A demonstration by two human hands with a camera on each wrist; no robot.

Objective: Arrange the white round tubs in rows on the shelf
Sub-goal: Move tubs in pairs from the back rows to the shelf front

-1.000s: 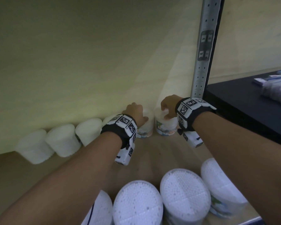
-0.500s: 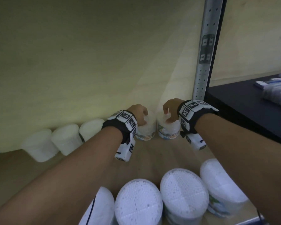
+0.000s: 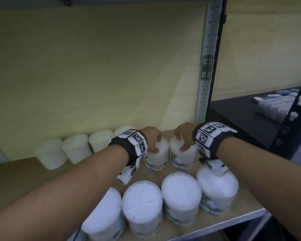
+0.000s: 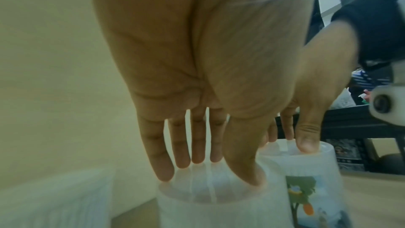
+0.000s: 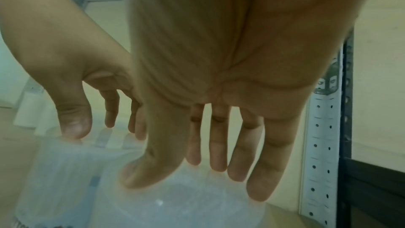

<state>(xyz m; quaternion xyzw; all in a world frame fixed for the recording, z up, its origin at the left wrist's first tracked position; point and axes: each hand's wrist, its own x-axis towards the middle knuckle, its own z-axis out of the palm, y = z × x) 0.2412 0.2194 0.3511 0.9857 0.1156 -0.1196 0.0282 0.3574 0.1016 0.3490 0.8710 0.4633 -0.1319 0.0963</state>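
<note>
Head view: from above and behind both forearms, facing forward and down into the shelf (image 3: 97,164), wide enough to take in the pale back panel (image 3: 94,66) and the perforated metal upright (image 3: 207,66). Left wrist view: very close under the left hand (image 4: 208,75), looking along the fingers down at two tubs (image 4: 219,205). Right wrist view: likewise under the right hand (image 5: 219,75). Shared by all three: both hands, the tubs beneath them. Upright shared by head and right wrist views.
</note>
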